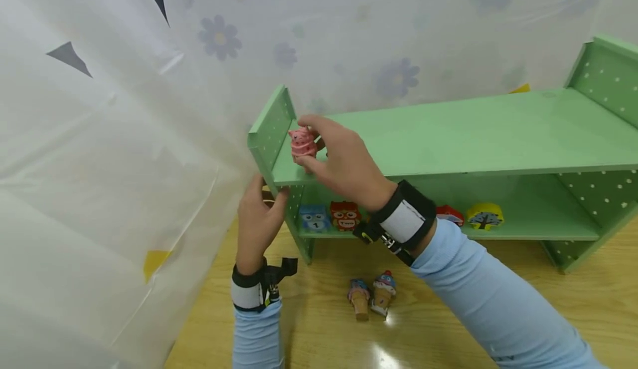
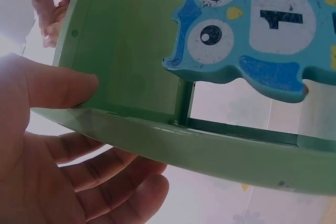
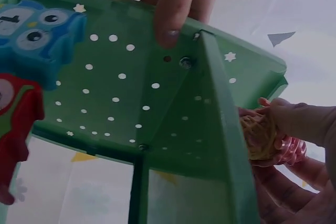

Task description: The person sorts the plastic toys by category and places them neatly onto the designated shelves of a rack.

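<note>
My right hand [image 1: 344, 155] pinches a pink toy ice cream cone [image 1: 303, 143] between thumb and fingers, at the left end of the green shelf's [image 1: 458, 136] top board. The right wrist view shows its waffle-patterned cone [image 3: 258, 136] close by the board's front edge. My left hand [image 1: 259, 219] grips the shelf's left side panel, thumb [image 2: 63, 85] on the inner face and fingers around the outside. Just inside that panel, on the lower board, stand a blue owl block [image 1: 314, 218] marked 1 and a red owl block [image 1: 345, 216] marked Two.
Two more toy ice cream cones [image 1: 360, 300] lie on the wooden table [image 1: 319, 336] before the shelf. Farther right on the lower board are a red block [image 1: 450, 215] and a yellow tree block [image 1: 485, 216]. A pale flowered sheet [image 1: 149, 153] hangs behind and to the left.
</note>
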A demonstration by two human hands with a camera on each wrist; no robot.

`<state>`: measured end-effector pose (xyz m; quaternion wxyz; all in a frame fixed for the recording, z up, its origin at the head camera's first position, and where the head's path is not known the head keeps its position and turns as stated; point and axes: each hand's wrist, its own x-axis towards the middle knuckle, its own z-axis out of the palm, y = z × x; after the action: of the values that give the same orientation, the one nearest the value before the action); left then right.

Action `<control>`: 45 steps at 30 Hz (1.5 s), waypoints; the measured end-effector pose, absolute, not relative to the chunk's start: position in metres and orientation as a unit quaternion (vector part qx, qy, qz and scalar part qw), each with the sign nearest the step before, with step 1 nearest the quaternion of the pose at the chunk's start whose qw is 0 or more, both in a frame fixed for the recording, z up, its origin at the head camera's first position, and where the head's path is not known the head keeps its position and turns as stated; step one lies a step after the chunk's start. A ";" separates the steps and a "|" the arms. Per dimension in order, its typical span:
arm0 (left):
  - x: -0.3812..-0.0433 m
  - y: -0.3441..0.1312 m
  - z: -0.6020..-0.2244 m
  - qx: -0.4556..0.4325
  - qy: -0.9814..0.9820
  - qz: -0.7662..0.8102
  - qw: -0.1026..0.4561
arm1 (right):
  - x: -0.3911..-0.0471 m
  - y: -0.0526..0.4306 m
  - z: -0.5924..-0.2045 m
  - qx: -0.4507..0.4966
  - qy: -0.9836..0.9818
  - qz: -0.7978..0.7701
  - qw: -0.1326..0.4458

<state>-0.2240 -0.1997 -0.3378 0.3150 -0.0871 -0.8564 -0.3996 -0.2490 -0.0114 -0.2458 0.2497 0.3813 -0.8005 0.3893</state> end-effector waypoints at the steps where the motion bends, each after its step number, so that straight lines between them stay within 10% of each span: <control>1: -0.224 -0.199 -0.337 -0.088 -0.857 -0.399 0.315 | -0.250 -0.010 -0.247 0.377 -0.804 0.388 0.248; 18: -0.225 -0.196 -0.330 -0.100 -0.855 -0.394 0.322 | -0.243 -0.001 -0.245 0.356 -0.827 0.362 0.240; 34: -0.222 -0.195 -0.334 -0.100 -0.853 -0.412 0.305 | -0.188 0.046 -0.251 0.343 -0.763 0.359 0.414; 45: -0.223 -0.200 -0.335 -0.100 -0.855 -0.404 0.311 | -0.155 0.057 -0.314 0.389 -0.773 0.381 0.325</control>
<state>-0.2226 -0.1998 -0.3347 0.3110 -0.1000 -0.8545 -0.4038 -0.1546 0.0574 -0.3142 0.3250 0.3885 -0.7735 0.3810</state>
